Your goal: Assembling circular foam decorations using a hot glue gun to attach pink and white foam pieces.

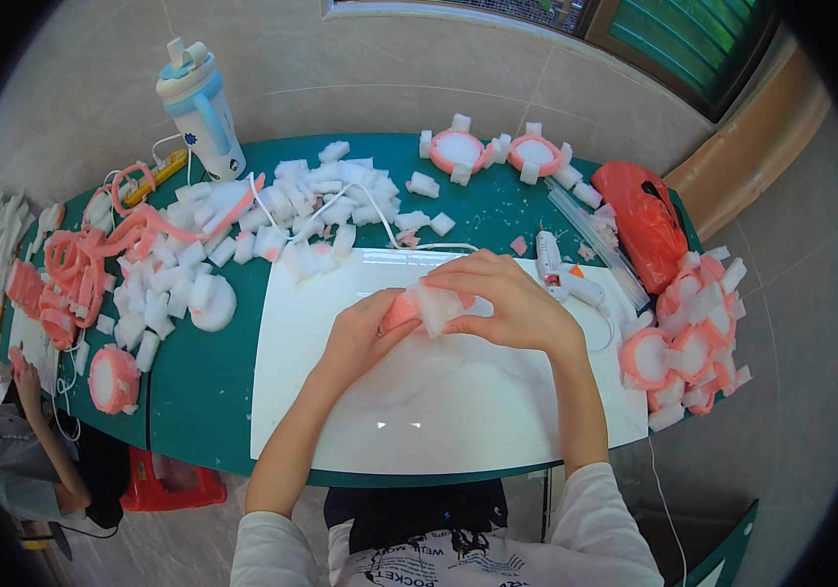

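Over a glossy white board (419, 401), my two hands meet on one small foam piece. My left hand (355, 338) is closed round its pink foam part (400, 310). On the other side my right hand (509, 305) pinches a white foam block (439, 307) against the pink part, fingers above and thumb below. Whether the two parts are stuck together is not visible. A white glue gun (549, 262) lies on the board's far right edge, just beyond my right hand.
White foam blocks (311, 196) are heaped at the back, pink foam strips (82, 264) at left. Pink rings with white blocks (688, 352) pile up at right, by a red bag (639, 225) and clear sticks (590, 230). A bottle (206, 117) stands behind. Another person (33, 460) sits far left.
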`<state>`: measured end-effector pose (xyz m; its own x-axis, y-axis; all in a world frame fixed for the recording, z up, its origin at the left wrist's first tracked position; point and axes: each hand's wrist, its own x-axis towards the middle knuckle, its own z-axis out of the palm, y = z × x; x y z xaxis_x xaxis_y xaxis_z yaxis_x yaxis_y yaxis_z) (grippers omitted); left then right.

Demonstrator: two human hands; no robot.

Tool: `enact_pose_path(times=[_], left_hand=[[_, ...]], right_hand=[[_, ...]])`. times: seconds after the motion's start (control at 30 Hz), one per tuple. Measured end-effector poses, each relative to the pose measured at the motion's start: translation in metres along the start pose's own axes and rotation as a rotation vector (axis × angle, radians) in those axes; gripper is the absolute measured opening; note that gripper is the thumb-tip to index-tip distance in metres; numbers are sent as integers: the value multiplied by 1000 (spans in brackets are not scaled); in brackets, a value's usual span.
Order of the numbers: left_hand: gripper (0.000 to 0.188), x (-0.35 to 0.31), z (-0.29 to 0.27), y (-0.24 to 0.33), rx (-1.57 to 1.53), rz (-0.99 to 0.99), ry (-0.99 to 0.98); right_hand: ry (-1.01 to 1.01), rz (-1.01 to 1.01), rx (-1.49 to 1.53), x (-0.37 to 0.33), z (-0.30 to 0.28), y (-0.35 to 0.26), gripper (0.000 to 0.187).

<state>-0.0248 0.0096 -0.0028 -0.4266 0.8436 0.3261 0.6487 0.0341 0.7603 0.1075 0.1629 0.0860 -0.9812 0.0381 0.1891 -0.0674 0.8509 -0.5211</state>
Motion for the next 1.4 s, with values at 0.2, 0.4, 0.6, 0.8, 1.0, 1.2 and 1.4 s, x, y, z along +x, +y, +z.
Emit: enact_pose_path(times=[0.2,0.4,0.6,0.8,1.0,1.2,1.4], left_hand=[[30,0,-2,0,-14,-44,-23],[31,-1,-2,2,-24,-66,-31],[31,0,-2,1,-20,-59,-38],[31,0,-2,1,10,-29,-21],[34,-1,1,-1,107,60,59],[38,-1,2,2,190,134,120],[40,-2,3,0,134,63,68]], right_hand=[[8,0,4,1,2,-2,45],[11,-1,7,1,2,-2,47],[28,-25,-48,-2,5,-4,48],[24,-43,-45,0,4,-3,44],[29,-45,-35,-2,4,-3,46],[22,-34,-29,-3,-1,0,46],[5,-39,-25,-3,-1,1,46]])
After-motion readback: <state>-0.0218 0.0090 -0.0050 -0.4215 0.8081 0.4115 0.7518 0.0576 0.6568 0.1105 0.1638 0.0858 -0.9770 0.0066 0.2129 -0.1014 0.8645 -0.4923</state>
